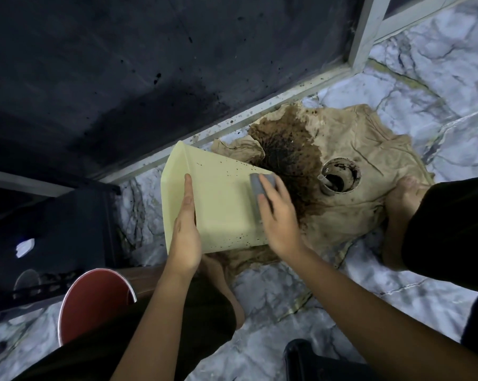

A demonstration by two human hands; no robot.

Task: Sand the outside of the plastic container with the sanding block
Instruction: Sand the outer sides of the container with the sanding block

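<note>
The container (221,204), pale yellow plastic, is tipped on its side over the cloth (350,204), w/ its open mouth turned away to the upper left and one broad outer wall facing up. I think this tilt is on purpose: the wall to be sanded lies flat under the eyes, and the dust can fall on the cloth, not on the marble floor (287,298).

The left hand (185,232) holds the container at its near left edge; the index finger lies straight along the wall, the thumb side wraps the edge, so it works as a brace against the push of sanding. How the other fingers lie I cannot tell; they are under the rim.

The right hand (279,215) presses the grey block (259,184) flat on the upper wall, near the far right edge. Fingers are bent over the block and grip it from above; the palm is low, approx. parallel to the wall. The block touches the plastic. Dark specks are on the wall, esp. along the right and near edges, so the job looks not finished.

Containers: the yellow one shows no contents from here; its inside is mostly hidden. A small cup (339,176) stands upright on the cloth, just beside the big brown stain; it has dark liquid or residue and a pale stick-like thing leaning in it. A red bucket (94,301) is at lower left; its inside is not visible.
</note>
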